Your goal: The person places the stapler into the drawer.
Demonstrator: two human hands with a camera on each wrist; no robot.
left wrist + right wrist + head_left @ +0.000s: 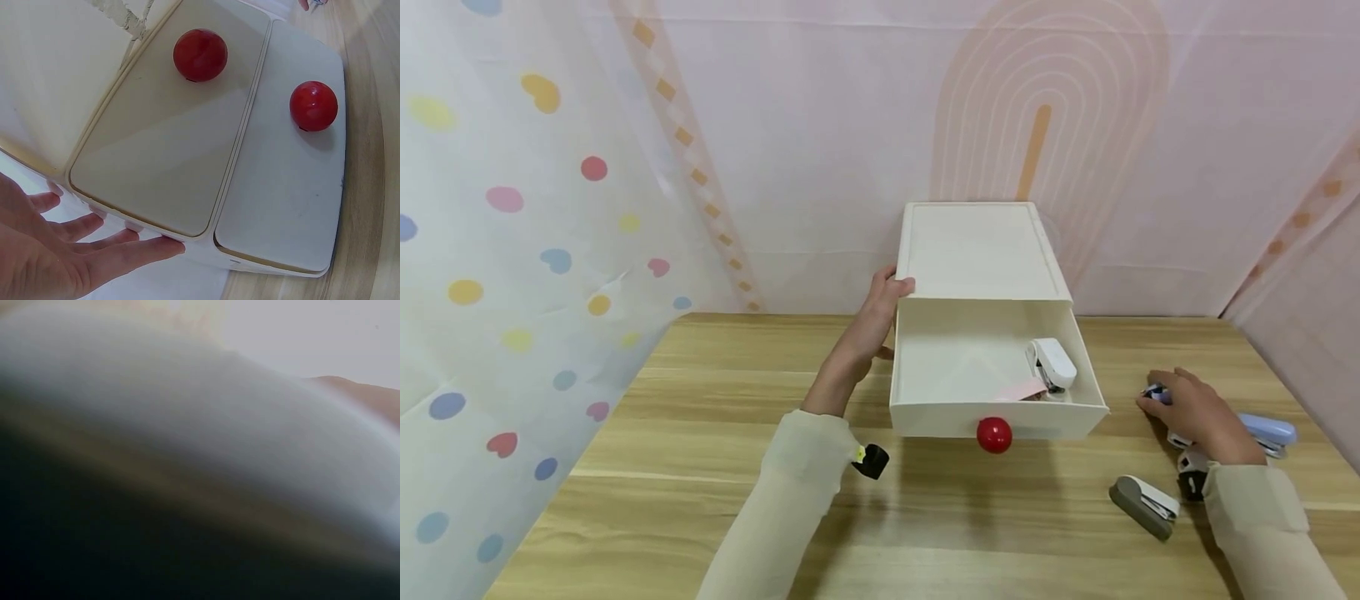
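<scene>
A cream drawer cabinet [977, 250] stands at the back of the wooden table, its top drawer [925, 412] pulled out, with a red knob [994, 435] on the front. Inside lie a white stapler [1051, 364] and a pink slip [1024, 390]. My left hand [887, 292] rests flat against the cabinet's left side, fingers [125, 250] straight beside the two drawer fronts with their red knobs [199, 54]. My right hand [1183, 408] lies on the table right of the drawer, fingers curled over a small stapler [1154, 392]. The right wrist view is a blur.
Around my right hand lie a light blue stapler [1270, 432], a grey stapler [1142, 504] and a small black-and-white stapler [1191, 477]. A dotted curtain hangs at the left, and pink backdrop walls close in behind and to the right.
</scene>
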